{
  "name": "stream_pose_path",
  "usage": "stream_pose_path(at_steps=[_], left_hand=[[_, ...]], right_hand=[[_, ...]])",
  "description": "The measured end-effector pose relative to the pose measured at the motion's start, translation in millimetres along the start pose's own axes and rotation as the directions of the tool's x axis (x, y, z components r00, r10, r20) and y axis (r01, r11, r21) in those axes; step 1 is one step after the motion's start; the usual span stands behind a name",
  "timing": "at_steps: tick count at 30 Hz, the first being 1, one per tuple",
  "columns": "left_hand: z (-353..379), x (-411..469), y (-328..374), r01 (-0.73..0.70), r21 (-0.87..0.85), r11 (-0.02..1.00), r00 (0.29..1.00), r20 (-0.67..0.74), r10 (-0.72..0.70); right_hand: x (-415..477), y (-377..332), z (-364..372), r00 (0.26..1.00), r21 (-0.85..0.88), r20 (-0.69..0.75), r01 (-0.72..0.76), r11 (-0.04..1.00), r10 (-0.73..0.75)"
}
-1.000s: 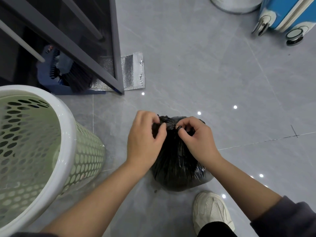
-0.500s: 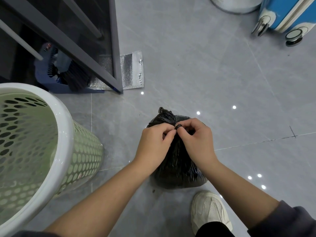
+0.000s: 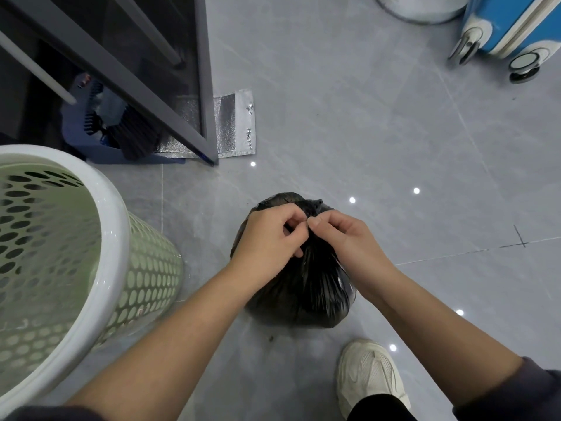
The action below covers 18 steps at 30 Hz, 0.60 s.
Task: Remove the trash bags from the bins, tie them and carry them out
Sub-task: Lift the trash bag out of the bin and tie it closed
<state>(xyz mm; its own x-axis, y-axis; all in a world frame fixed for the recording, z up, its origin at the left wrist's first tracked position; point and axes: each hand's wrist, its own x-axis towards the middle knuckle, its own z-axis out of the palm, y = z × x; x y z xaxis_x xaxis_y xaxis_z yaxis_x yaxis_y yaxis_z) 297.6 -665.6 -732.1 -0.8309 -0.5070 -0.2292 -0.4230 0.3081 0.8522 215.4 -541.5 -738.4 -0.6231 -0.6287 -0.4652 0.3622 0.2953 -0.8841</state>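
Observation:
A full black trash bag [image 3: 306, 293] stands on the grey tiled floor in front of me. Its gathered neck sits at the top, with a loose tip poking out behind my fingers. My left hand [image 3: 268, 235] pinches the neck from the left. My right hand [image 3: 343, 238] pinches it from the right, and the fingertips of both hands meet over the twisted plastic. At the left stands a pale green perforated bin [image 3: 60, 268] with a white rim and no bag inside it.
My white shoe [image 3: 368, 375] rests on the floor just right of the bag. A dark metal frame [image 3: 206, 86] with a broom and blue dustpan [image 3: 121, 132] behind it stands at the back left. A blue suitcase [image 3: 510, 28] and a silver bin base [image 3: 422, 7] sit at the back right.
Both hands have kept working the bag's neck and shifted closer together. The loose tip that stuck up to the left half a second ago now lies lower, behind my fingers.

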Motion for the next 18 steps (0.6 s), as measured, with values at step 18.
stream_pose_path(at_steps=[18], left_hand=[[12, -1, 8, 0.198, -0.207, 0.958, 0.973, -0.076, -0.217]], right_hand=[[4, 6, 13, 0.944, -0.080, -0.314, 0.082, 0.993, -0.104]])
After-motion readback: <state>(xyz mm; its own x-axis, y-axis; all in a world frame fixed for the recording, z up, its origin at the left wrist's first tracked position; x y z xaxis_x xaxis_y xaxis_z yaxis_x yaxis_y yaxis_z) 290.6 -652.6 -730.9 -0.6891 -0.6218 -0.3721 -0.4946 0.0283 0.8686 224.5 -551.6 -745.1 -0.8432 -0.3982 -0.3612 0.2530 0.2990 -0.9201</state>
